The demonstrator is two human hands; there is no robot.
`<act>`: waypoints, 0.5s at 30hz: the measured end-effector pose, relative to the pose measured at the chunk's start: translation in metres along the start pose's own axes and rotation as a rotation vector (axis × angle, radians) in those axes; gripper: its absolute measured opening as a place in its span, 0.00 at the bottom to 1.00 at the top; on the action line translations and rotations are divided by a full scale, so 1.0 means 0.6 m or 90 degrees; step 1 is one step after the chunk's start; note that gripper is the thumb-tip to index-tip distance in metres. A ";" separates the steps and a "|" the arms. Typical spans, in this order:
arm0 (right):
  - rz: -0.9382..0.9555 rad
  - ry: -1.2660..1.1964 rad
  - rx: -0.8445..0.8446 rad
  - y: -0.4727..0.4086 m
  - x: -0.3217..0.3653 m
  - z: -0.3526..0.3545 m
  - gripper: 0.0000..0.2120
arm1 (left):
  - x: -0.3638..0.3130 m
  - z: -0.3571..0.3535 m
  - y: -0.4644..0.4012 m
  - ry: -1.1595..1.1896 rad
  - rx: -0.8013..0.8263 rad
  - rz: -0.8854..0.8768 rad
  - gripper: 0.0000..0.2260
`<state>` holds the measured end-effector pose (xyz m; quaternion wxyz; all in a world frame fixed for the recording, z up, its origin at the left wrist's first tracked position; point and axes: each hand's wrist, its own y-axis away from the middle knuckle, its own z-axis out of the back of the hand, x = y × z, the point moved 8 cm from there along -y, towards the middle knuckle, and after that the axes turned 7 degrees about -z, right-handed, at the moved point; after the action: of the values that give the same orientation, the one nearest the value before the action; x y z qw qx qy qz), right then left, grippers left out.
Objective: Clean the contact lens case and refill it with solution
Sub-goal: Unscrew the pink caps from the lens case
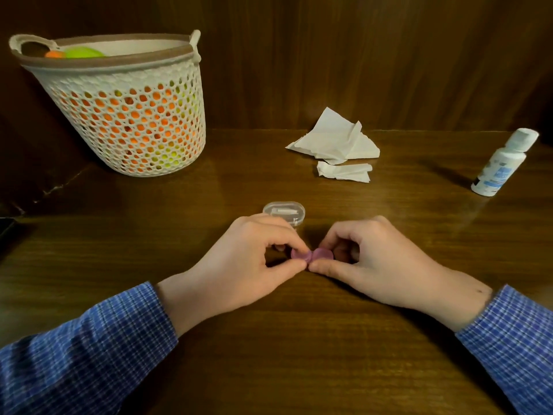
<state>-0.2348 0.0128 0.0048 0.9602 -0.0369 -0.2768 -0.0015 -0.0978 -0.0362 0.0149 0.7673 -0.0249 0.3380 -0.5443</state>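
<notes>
Lens case (311, 255) pinched by left hand (248, 265) and right hand (368, 265), lids look on; used tissues (335, 139) nearby, bottle (502, 163) capped, so refill probably pending.

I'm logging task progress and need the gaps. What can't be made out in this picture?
Head view only:
- Pink lens case: whether its caps are on; the left hand and right hand cover its sides.
- White bottle: label print too small and blurred.
- Clear box: contents blurred, front hidden by the left hand.
- Basket: contents seen only through mesh.
</notes>
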 end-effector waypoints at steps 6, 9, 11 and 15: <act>0.018 -0.005 -0.020 0.005 0.008 0.003 0.23 | -0.001 0.006 0.002 0.005 -0.004 0.023 0.08; 0.014 -0.010 -0.027 0.007 0.008 0.004 0.24 | 0.000 0.006 0.005 0.013 -0.003 0.036 0.08; 0.013 -0.011 -0.021 0.005 0.007 0.003 0.23 | 0.001 0.007 0.005 0.024 -0.005 0.044 0.07; 0.022 -0.031 0.009 -0.001 0.007 -0.004 0.19 | -0.001 0.006 0.004 0.032 -0.001 0.045 0.06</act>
<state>-0.2298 0.0119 0.0050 0.9532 -0.0345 -0.2997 0.0178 -0.0938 -0.0357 0.0170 0.7770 0.0000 0.3587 -0.5172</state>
